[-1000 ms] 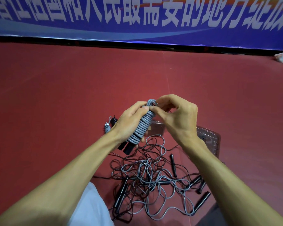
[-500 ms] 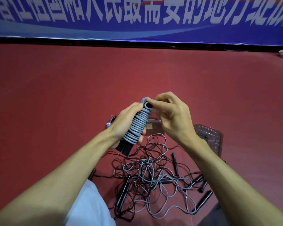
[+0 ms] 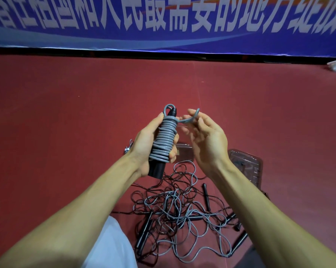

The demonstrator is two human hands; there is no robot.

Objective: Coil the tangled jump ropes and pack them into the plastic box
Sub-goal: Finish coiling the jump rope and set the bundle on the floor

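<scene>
Left hand (image 3: 144,146) wraps closed round the coiled jump rope (image 3: 164,140): thumb along the near left side, fingers curled over the right side of the grey turns. Firm full-hand grip. Left forearm comes up from lower left, wrist straight.

Right hand (image 3: 207,140) just beside the bundle, palm turned up toward the camera, fingers loosely bent and blurred. The rope's loose end (image 3: 190,118) leaves the top turns and runs over those fingertips; cannot tell whether it is pinched or only draped.

Bundle held in the air between the hands, above the floor. Long axis close to upright in the head view, top leaning a little right and away. Black handles (image 3: 157,169) stick out below the coil; a black tip shows at the top.

Below, tangled ropes (image 3: 182,215) lie on the red floor (image 3: 66,113). Clear plastic box (image 3: 248,167) sits just right of the right wrist, beside the tangle
</scene>
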